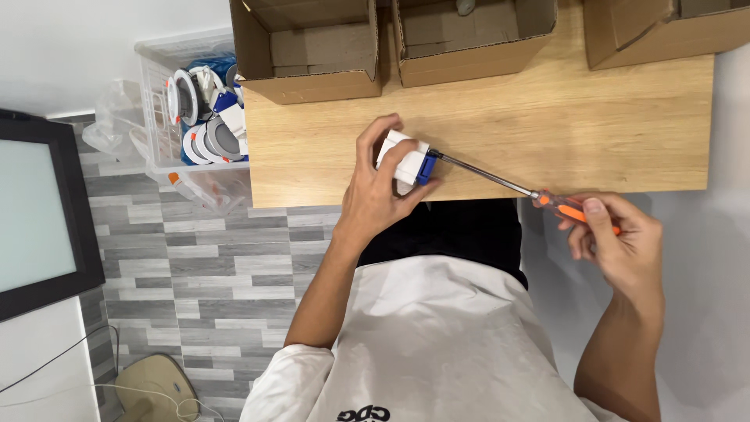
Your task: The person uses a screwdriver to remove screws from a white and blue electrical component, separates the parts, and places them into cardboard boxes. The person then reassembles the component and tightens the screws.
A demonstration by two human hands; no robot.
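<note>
My left hand (377, 191) grips a small white box-shaped part with a blue end (406, 162), held against the near edge of the wooden table (547, 117). My right hand (617, 242) holds a screwdriver (531, 191) by its orange handle. Its long metal shaft points left, and the tip meets the blue end of the white part.
Three open cardboard boxes (312, 47) stand along the far side of the table. A clear plastic crate (195, 109) with several white round fittings sits left of the table. A dark-framed screen (39, 211) is at the far left, over a grey plank floor.
</note>
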